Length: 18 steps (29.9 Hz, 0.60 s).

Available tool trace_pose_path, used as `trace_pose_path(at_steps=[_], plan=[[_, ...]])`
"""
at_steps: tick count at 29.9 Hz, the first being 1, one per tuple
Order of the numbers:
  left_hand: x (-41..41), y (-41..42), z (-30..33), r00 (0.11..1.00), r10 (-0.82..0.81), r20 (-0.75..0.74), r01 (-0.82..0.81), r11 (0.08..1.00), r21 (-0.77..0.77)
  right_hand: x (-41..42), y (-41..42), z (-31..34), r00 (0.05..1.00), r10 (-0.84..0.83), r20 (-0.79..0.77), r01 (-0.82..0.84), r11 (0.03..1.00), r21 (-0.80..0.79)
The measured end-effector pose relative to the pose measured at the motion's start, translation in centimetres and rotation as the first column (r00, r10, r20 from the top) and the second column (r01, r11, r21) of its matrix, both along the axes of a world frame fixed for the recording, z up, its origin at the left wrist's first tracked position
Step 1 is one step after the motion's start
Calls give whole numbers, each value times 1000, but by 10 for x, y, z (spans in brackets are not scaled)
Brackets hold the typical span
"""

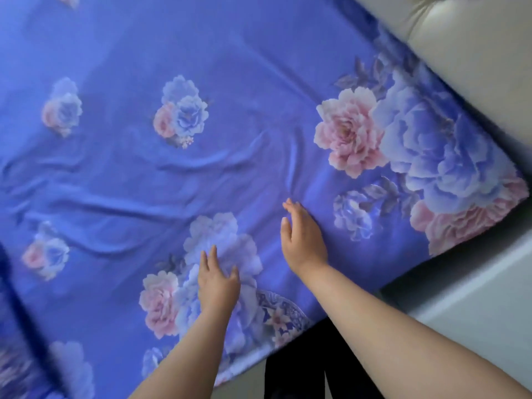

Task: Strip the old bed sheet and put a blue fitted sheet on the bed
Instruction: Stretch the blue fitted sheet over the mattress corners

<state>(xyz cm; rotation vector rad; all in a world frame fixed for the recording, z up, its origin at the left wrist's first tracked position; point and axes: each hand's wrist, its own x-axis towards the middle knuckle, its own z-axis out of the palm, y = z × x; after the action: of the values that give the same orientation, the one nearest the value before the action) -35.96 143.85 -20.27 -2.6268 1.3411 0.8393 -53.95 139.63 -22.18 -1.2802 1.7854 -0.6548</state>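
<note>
A: What covers the bed?

B: A blue fitted sheet printed with pink and pale flowers, spread over the whole top. Long wrinkles run across it left of the hands.

A: And the hands?

B: The left hand lies flat on the sheet near its close edge, fingers straight, gripping nothing. Right of it the right hand rests on the sheet too, fingers extended and together, empty.

A: Beyond the sheet?

B: A padded grey headboard borders its right end; pale floor lies below that corner.
</note>
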Motion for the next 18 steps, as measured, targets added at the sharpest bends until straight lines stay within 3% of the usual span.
trace_pose_path(at_steps=[3,4,5,6,7,8,9,10,11,13,14,16,18], plan=[[36,-5,-7,984,176,-38,-177,983,-45,27,13,-13,971,132,-198,-161,978,-136],[45,-5,-8,952,297,-72,-302,950,-79,43,21,-12,940,279,-197,-308,942,-135],[51,-5,-10,908,408,-98,-417,902,-106,62,31,-10,846,498,-191,-526,839,-141],[56,-3,-11,866,487,-111,-498,857,-133,80,42,-8,658,726,-201,-753,643,-140],[61,0,-13,846,521,-116,-533,831,-160,94,50,-10,392,892,-225,-920,381,-91],[65,5,-15,851,513,-114,-526,830,-189,100,49,-13,139,959,-245,-990,141,-9],[67,10,-17,875,475,-98,-484,847,-221,99,35,-18,28,950,-311,-997,48,56],[68,16,-19,912,405,-63,-407,879,-250,91,11,-26,57,910,-411,-991,103,90],[69,20,-22,949,316,-11,-308,916,-256,77,-21,-35,166,850,-500,-965,245,97],[68,22,-30,986,139,88,-123,978,-169,23,-95,-52,505,576,-643,-734,678,30],[65,19,-35,991,77,110,-65,992,-111,-14,-128,-53,610,392,-689,-547,837,-8],[57,4,-42,994,-3,108,9,998,-54,-86,-166,-50,664,126,-737,-222,975,-33],[47,-19,-47,995,-45,90,51,997,-61,-138,-174,-45,648,-62,-759,29,998,-56]])
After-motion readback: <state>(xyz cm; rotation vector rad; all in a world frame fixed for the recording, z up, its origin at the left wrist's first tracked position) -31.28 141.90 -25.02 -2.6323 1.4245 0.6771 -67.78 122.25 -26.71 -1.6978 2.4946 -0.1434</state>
